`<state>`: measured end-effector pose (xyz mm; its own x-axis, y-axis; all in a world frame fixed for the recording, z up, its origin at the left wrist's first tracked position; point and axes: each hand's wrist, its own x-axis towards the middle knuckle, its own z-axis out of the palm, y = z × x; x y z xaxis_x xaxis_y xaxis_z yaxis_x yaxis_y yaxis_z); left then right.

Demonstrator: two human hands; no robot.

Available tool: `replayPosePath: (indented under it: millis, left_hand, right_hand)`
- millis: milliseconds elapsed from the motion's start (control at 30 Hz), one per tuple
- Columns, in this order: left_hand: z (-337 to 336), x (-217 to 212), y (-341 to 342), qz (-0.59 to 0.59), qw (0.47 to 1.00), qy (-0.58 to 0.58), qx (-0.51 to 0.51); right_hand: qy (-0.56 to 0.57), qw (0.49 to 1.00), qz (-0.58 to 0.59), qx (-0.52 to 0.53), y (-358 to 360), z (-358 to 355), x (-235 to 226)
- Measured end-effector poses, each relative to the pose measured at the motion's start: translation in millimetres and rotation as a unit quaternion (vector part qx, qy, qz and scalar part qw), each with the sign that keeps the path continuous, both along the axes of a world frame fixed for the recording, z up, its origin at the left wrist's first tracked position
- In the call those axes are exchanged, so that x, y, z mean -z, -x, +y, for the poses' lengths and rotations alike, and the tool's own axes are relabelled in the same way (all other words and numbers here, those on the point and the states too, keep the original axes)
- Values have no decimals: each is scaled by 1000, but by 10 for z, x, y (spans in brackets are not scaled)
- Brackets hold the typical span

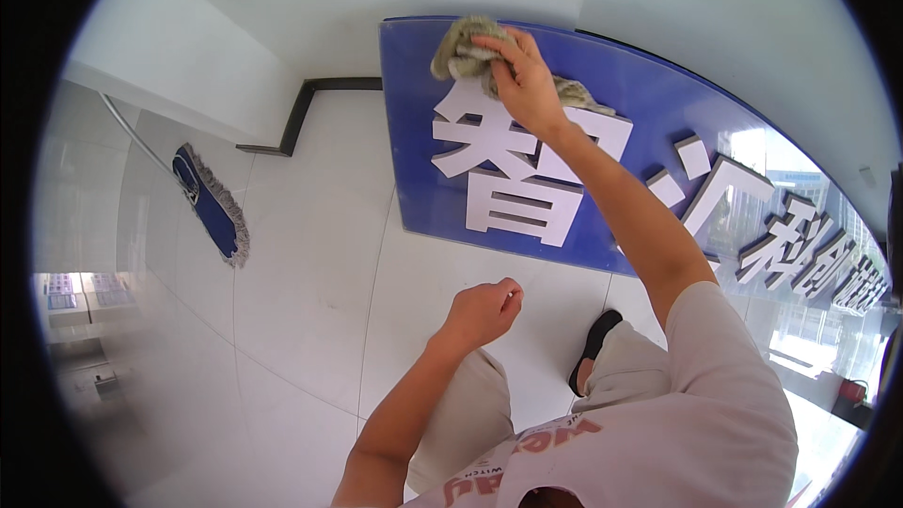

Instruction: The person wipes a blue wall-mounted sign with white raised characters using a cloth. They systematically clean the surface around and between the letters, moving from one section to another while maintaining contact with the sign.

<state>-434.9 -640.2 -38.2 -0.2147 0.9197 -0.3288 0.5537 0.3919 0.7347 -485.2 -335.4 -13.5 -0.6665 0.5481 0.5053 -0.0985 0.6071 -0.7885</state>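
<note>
Left hand hangs closest in, curled into a loose fist with nothing in it, over the white tile floor. Further out, the right hand clutches a crumpled grey-green rag, pressed on the blue sign with raised white letters, near its top edge. A blue dust mop lies off left.

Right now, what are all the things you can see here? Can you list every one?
sign board: one, blue with raised white characters, leaning at the wall on the floor
cleaning rag: one, grey-green, crumpled at the sign board's top left corner
flat mop: one, blue pad with pale fringe, lying on the floor at the left
floor: white glossy tiles
baseboard: one, dark strip along the wall's foot
shoe: one, black, on the floor near the sign board
right hand: one, pressing the cleaning rag on the sign board
left hand: one, loosely closed, empty, above the floor
</note>
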Motion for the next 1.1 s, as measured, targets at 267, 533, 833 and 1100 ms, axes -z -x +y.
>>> replayPosePath:
  millis: [267, 533, 833, 1100]
  left_hand:
    - [-38, -23, -15, 17, 999, -39, -11]
    - [-241, -5, 46, 62, 996, -21, -66]
    - [-558, -36, 163, 86, 994, 24, -57]
    - [-223, 76, 134, 65, 997, 23, -33]
  right_hand:
    - [-489, 846, -212, 10, 1210, -237, 350]
    - [-138, 921, -322, -170, 527, -2240, 2414]
    - [-155, 815, -431, -355, -1000, -2102, 2856]
    - [126, 902, -308, -275, -1350, -1289, 1145]
